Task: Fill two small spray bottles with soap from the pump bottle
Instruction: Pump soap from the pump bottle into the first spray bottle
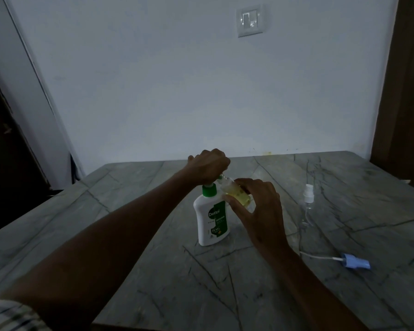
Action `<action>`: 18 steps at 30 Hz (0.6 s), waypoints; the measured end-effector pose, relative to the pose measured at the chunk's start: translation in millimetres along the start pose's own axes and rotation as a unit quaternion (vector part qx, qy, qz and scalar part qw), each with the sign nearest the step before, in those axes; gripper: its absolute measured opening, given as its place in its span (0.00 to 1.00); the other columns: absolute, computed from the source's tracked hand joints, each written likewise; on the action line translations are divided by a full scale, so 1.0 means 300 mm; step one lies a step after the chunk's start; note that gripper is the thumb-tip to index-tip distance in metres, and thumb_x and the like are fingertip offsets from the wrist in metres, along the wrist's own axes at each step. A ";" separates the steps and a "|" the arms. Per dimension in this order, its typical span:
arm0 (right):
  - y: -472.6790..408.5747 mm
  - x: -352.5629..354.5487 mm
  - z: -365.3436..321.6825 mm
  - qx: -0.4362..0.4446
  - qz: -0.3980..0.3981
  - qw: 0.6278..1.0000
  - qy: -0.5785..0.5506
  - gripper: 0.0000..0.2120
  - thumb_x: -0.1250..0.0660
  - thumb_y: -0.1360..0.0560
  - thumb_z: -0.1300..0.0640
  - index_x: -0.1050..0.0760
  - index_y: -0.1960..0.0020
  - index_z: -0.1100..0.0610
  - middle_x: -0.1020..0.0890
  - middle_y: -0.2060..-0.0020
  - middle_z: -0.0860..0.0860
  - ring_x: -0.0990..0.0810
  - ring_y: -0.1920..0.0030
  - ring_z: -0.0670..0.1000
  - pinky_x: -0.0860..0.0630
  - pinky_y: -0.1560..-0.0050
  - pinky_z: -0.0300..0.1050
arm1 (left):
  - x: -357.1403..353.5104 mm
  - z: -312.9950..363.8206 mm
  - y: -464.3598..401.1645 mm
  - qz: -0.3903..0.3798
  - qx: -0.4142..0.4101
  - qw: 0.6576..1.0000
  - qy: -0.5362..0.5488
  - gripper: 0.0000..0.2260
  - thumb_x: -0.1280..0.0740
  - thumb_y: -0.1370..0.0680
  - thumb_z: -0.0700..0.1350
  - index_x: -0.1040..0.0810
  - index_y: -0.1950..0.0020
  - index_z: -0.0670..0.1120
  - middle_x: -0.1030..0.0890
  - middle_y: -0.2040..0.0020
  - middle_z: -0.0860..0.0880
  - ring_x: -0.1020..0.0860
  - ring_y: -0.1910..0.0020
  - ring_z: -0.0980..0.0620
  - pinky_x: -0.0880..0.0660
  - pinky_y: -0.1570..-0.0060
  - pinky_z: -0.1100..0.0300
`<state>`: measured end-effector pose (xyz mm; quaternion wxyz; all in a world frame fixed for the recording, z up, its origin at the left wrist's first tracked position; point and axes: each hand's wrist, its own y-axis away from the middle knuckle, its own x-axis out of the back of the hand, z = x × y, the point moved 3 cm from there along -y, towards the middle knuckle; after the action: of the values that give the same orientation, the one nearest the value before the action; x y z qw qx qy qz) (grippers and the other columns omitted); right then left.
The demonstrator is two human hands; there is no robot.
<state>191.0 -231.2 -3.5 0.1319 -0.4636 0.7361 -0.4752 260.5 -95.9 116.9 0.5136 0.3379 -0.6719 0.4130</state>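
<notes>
Soap in the white Dettol pump bottle (212, 219) stands near the middle of the gray table (129, 271), and the left hand (209, 167) sits curled on top of its pump. The right hand (258, 206) pinches a small tilted spray bottle (236, 193) with yellow soap inside, its open mouth at the pump's spout. A second clear spray bottle (307, 205) stands to the right, and a blue spray top (355, 261) lies nearer.

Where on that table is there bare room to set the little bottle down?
Left of the pump bottle the table lies bare to its edge. The near middle, between the forearms, is also free. Right is busier: clear spray bottle and blue sprayer head.
</notes>
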 end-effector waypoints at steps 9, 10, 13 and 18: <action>0.002 0.016 -0.014 -0.007 0.006 1.000 -0.010 0.22 0.34 0.25 0.36 0.22 0.39 0.49 0.18 0.47 0.46 0.26 0.47 0.45 0.23 0.48 0.56 | 0.030 -0.009 -0.006 0.003 0.006 1.000 -0.002 0.12 0.42 0.16 0.38 0.22 0.41 0.37 0.20 0.44 0.42 0.21 0.45 0.42 0.25 0.40 0.37; 0.004 0.017 -0.015 -0.008 0.005 1.000 -0.011 0.22 0.34 0.25 0.36 0.22 0.39 0.49 0.18 0.47 0.46 0.26 0.47 0.45 0.23 0.48 0.56 | 0.026 -0.009 -0.007 0.000 0.007 1.000 -0.002 0.11 0.42 0.16 0.38 0.22 0.41 0.37 0.20 0.44 0.42 0.21 0.44 0.42 0.25 0.40 0.36; 0.004 0.017 -0.017 -0.006 0.002 1.000 -0.009 0.22 0.34 0.25 0.37 0.22 0.39 0.50 0.18 0.47 0.46 0.26 0.47 0.44 0.23 0.47 0.54 | 0.010 -0.006 -0.006 -0.013 0.010 1.000 0.005 0.12 0.43 0.16 0.40 0.22 0.40 0.37 0.20 0.43 0.42 0.21 0.44 0.42 0.25 0.40 0.36; 0.004 0.016 -0.016 -0.009 -0.002 1.000 -0.010 0.23 0.35 0.25 0.36 0.22 0.38 0.50 0.18 0.47 0.46 0.26 0.46 0.45 0.23 0.47 0.57 | 0.003 0.002 0.005 -0.017 0.003 1.000 -0.011 0.11 0.41 0.16 0.40 0.22 0.40 0.37 0.20 0.43 0.41 0.21 0.45 0.43 0.24 0.41 0.36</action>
<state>184.7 -232.1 -0.9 0.1339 -0.4713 0.7378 -0.4643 258.7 -95.7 117.6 0.5124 0.3553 -0.6705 0.4021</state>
